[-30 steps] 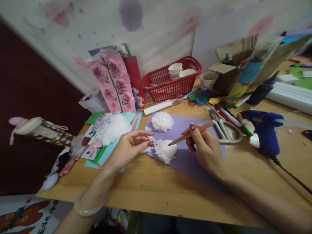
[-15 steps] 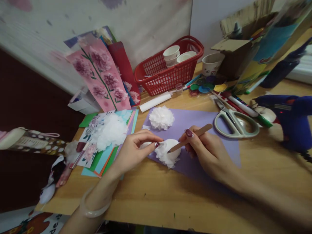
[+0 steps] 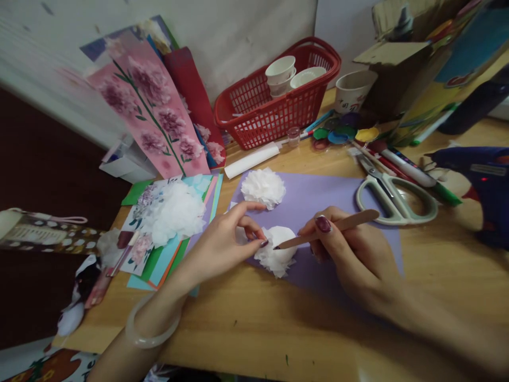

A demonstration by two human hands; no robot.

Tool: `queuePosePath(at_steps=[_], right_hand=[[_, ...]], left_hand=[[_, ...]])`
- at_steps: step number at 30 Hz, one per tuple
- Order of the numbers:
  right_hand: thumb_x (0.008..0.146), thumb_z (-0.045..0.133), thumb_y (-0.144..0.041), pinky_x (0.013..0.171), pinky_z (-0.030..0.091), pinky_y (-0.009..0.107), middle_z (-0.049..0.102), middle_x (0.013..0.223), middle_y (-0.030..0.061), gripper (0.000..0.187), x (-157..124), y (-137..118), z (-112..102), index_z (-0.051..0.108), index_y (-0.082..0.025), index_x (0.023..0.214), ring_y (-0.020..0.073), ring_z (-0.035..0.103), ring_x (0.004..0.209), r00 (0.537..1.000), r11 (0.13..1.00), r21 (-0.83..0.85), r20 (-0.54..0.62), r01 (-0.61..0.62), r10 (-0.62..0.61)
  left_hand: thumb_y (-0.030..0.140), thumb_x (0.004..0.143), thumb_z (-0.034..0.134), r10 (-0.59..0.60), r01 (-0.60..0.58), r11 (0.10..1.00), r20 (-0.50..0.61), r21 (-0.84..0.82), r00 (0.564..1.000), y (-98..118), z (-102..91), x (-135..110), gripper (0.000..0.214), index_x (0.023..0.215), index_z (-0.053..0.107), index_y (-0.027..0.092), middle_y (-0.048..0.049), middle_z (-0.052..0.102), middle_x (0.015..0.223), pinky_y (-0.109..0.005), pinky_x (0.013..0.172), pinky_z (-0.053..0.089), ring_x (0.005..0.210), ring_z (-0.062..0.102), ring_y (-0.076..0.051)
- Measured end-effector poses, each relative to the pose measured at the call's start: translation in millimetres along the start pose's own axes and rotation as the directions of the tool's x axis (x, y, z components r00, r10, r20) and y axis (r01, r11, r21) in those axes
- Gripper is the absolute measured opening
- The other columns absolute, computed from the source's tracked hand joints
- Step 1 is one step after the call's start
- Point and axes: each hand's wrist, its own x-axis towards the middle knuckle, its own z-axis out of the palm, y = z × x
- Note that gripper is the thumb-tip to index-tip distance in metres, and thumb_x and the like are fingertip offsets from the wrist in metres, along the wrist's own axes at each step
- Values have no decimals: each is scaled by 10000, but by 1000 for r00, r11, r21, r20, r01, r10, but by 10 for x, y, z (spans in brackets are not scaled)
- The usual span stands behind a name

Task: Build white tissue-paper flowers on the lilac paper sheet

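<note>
In the head view a partly layered white paper flower [image 3: 276, 265], with a smooth round base, lies near the front of a purple paper sheet [image 3: 326, 185]. The thumb and a curled finger of my left hand [image 3: 226, 239] close at its left edge; the index finger is lifted away. My right hand [image 3: 350, 249] grips a flat wooden craft stick [image 3: 353, 218], its dark tip at the flower's petals. Behind them sits a fuller white paper flower [image 3: 263, 188]. A heap of white tissue petals [image 3: 178, 212] rests on coloured papers to the left.
Scissors [image 3: 397, 204] lie to the right, beside markers and a blue glue gun [image 3: 489, 185]. At the back stand a red basket [image 3: 258, 127] with paper cups, another paper cup [image 3: 353, 90] and a pink flower picture [image 3: 155, 116]. A white roll [image 3: 252, 161] lies before the basket.
My left index finger has lifted off the flower's edge, while the thumb stays there. The craft stick now lies at a flatter angle. The whole view has shifted slightly.
</note>
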Motion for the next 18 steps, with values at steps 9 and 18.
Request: queuePosePath(at_steps=[9, 18], right_hand=[[1017, 369, -314, 487, 416, 264, 581, 612, 6, 332, 4, 27, 21, 581, -221, 779, 124, 528, 497, 995, 996, -62, 75, 69, -64], [1006, 365, -253, 482, 424, 252, 621, 654, 19, 274, -7, 56, 36, 582, -206, 847, 129, 553, 522, 984, 987, -105, 138, 125, -110]], left_hand=[[108, 791, 650, -6, 6, 998, 7, 55, 1000, 19, -14, 24, 516, 1278, 500, 191, 9, 727, 821, -325, 822, 491, 813, 671, -175], [178, 901, 592, 63, -13, 938, -134, 347, 989, -144, 78, -537, 207, 1102, 610, 225, -34, 709, 1065, -339, 873, 504, 982, 647, -186]])
